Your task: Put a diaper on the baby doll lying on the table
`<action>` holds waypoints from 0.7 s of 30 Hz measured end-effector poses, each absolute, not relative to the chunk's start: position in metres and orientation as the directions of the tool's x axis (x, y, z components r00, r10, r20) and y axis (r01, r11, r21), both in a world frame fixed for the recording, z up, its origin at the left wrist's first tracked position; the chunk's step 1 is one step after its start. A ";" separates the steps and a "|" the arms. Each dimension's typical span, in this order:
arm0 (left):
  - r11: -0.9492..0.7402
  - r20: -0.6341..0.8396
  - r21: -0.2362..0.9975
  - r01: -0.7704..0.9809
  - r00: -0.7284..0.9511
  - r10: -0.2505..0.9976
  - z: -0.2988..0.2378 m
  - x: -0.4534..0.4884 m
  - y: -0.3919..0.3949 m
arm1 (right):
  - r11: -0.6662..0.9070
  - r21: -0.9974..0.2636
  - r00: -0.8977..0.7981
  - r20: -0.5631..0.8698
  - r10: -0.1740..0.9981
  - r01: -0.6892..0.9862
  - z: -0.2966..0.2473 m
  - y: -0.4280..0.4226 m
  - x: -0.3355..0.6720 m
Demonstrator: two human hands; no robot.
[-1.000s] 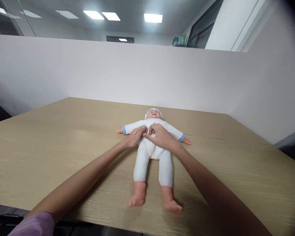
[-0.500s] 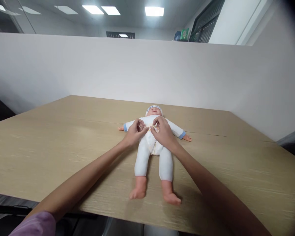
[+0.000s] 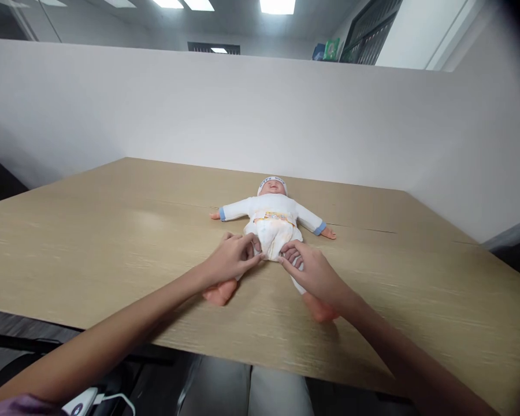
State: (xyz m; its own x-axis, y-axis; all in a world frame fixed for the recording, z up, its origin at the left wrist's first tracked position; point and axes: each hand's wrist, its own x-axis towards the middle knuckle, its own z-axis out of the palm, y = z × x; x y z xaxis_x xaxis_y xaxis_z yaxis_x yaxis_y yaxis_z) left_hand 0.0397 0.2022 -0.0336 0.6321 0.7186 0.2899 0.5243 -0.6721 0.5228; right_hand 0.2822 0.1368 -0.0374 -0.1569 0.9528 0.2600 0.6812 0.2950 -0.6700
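A baby doll [image 3: 272, 218] lies on its back on the wooden table [image 3: 112, 231], head toward the white partition. It wears a white long-sleeved top, a white cap and a diaper [image 3: 274, 232] with a coloured band, now uncovered. My left hand [image 3: 231, 261] is closed on the white trouser fabric [image 3: 255, 248] at the doll's left thigh. My right hand [image 3: 309, 271] is closed on the same trousers at the other thigh. The doll's bare feet stick out below my hands; my hands hide most of its legs.
A white partition wall [image 3: 199, 110] stands along the table's far and right sides. The table's near edge runs just below my forearms. A small white device with a cable [image 3: 84, 400] shows at the bottom left, below the table.
My hands have moved from the doll's waist down to its thighs, pulling the white trousers down. The diaper is now exposed. The camera has tilted down slightly.
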 end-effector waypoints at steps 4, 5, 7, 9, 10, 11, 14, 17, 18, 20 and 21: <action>-0.665 0.326 0.500 0.555 0.591 0.738 -0.036 0.049 0.209 | 0.318 -0.529 -0.157 0.327 0.932 0.787 -0.038 0.146 0.273; -0.662 0.332 0.506 0.553 0.584 0.741 -0.037 0.051 0.210 | 0.322 -0.494 -0.159 0.342 0.926 0.808 -0.040 0.146 0.271; -0.658 0.337 0.524 0.541 0.578 0.743 -0.040 0.054 0.213 | 0.335 -0.456 -0.174 0.359 0.917 0.824 -0.044 0.143 0.270; -0.666 0.336 0.527 0.528 0.590 0.734 -0.043 0.055 0.214 | 0.355 -0.466 -0.190 0.365 0.911 0.810 -0.046 0.140 0.269; -0.673 0.340 0.523 0.523 0.596 0.727 -0.043 0.054 0.214 | 0.363 -0.483 -0.191 0.369 0.910 0.797 -0.047 0.137 0.269; -0.683 0.347 0.516 0.517 0.602 0.719 -0.044 0.054 0.214 | 0.369 -0.501 -0.188 0.374 0.908 0.783 -0.048 0.135 0.268; -0.708 0.386 0.497 0.502 0.603 0.698 -0.045 0.050 0.211 | 0.374 -0.530 -0.168 0.395 0.903 0.761 -0.050 0.131 0.266; -0.713 0.442 0.507 0.485 0.564 0.698 -0.045 0.048 0.207 | 0.370 -0.543 -0.146 0.410 0.900 0.754 -0.053 0.129 0.262; -0.712 0.456 0.520 0.472 0.552 0.699 -0.044 0.047 0.206 | 0.366 -0.546 -0.137 0.415 0.900 0.754 -0.055 0.128 0.261; -0.710 0.469 0.560 0.426 0.543 0.696 -0.044 0.047 0.204 | 0.356 -0.545 -0.124 0.415 0.901 0.760 -0.057 0.126 0.260; -0.708 0.470 0.581 0.402 0.544 0.695 -0.043 0.047 0.204 | 0.346 -0.543 -0.118 0.410 0.904 0.765 -0.058 0.126 0.259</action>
